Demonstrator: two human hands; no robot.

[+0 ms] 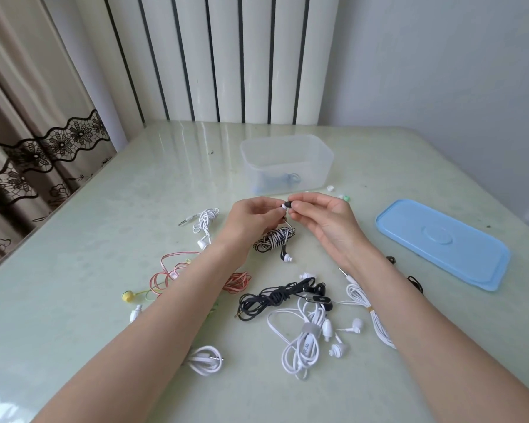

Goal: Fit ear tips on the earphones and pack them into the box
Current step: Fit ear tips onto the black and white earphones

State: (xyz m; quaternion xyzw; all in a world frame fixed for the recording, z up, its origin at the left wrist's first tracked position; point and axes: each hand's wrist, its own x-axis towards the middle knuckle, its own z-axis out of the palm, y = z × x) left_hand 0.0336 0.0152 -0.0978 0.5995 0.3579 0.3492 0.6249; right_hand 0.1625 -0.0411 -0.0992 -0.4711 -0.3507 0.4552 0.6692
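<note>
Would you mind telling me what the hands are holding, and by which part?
Both hands pinch one earbud of the black-and-white striped earphones: left hand on its body, right hand at the tip end.

A white radiator (220, 56) stands beside a lace-trimmed curtain (28, 123).

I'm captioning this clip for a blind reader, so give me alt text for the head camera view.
Two bare hands, left hand and right hand, meet above a table, pressing a white ear tip onto the black-and-white striped earphones. More coiled earphones lie nearer the camera; behind the hands stands a clear box, its blue lid lying to the right.
</note>
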